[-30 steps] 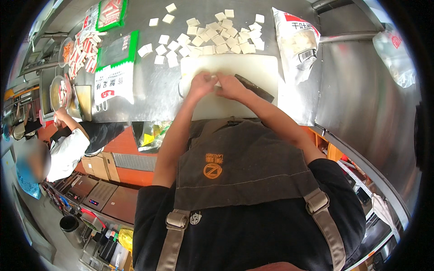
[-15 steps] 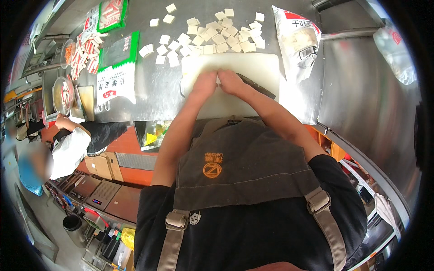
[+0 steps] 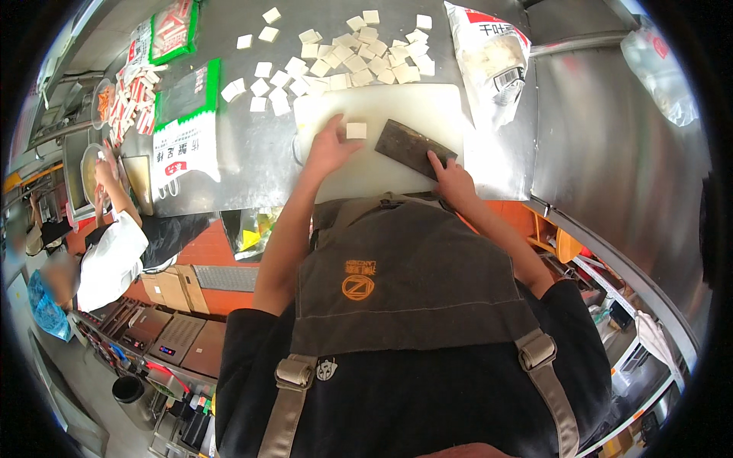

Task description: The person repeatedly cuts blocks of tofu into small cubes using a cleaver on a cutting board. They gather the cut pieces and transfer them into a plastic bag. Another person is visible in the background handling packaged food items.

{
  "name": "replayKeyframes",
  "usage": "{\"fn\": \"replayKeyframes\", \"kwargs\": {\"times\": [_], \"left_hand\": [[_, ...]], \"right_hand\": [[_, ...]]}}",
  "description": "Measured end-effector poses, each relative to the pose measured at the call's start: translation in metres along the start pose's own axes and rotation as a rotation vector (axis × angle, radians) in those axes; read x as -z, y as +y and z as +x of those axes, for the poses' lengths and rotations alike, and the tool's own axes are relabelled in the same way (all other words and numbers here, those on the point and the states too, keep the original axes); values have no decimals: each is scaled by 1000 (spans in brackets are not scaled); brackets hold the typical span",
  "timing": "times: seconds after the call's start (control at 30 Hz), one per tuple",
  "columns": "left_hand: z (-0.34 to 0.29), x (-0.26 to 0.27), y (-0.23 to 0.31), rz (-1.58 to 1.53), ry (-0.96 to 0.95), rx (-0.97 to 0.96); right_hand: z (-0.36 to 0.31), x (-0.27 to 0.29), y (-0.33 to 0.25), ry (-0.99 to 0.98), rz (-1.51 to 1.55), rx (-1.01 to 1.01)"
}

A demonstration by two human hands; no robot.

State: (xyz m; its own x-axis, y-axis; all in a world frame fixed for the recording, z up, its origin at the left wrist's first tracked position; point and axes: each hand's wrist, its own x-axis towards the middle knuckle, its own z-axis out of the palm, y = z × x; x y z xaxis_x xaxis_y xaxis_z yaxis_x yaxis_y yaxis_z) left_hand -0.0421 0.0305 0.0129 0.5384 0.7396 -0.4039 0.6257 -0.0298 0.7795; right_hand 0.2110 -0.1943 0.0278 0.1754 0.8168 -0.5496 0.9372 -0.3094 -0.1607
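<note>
OK, so the person in the dark apron point(image 3: 405, 275) stood at the steel table point(image 3: 252, 153), hands apart, both at the white cutting board point(image 3: 366, 172). Left hand point(image 3: 330, 149) was at the left half of the board, thumb and forefinger spread in a C around the left side of 1 white block point(image 3: 356, 130). Block lay on the board, left of center — couldn't tell whether the fingers were touching it. Right hand point(image 3: 453, 182) sat at the near right end of the cleaver point(image 3: 412, 147), forefinger reaching onto the blade; handle hidden, so I couldn't tell how firm the grip was. Blade lay slantwise on the right half of the board, its dark side up, well clear of the block.

Beyond the board's far edge: a loose spread of white pieces point(image 3: 359, 57), some overlapping, a few strays off to the left. Right of the board: a white-and-red bag point(image 3: 492, 69). Left side: a green-edged packet point(image 3: 187, 137), then a pile of red-and-white sticks point(image 3: 136, 99) past it. Co-worker in a white sleeve point(image 3: 114, 256) was at the table's left end — 1 hand point(image 3: 105, 172) by a round bowl point(image 3: 88, 166).
</note>
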Motion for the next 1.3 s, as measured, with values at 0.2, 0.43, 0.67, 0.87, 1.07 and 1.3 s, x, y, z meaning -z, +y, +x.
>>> {"fn": "replayKeyframes", "kwargs": {"times": [0.2, 0.43, 0.67, 0.87, 1.07, 1.3], "left_hand": [[0, -20, -39, -263, 50, -52], [-2, -40, -42, -385, 292, -39], [1, -53, -54, -493, 338, 39], [-4, -51, -35, -437, 380, 62], [-9, -47, -25, -393, 386, 89], [-5, -54, -28, -351, 434, 67]], "right_hand": [[-11, -39, 21, 235, 156, 79], [-33, 12, 6, 429, 476, 156], [8, 63, -84, 432, 433, 321], [22, 53, -93, 330, 330, 289], [21, 52, -88, 306, 284, 309], [28, 50, -87, 258, 247, 308]]}}
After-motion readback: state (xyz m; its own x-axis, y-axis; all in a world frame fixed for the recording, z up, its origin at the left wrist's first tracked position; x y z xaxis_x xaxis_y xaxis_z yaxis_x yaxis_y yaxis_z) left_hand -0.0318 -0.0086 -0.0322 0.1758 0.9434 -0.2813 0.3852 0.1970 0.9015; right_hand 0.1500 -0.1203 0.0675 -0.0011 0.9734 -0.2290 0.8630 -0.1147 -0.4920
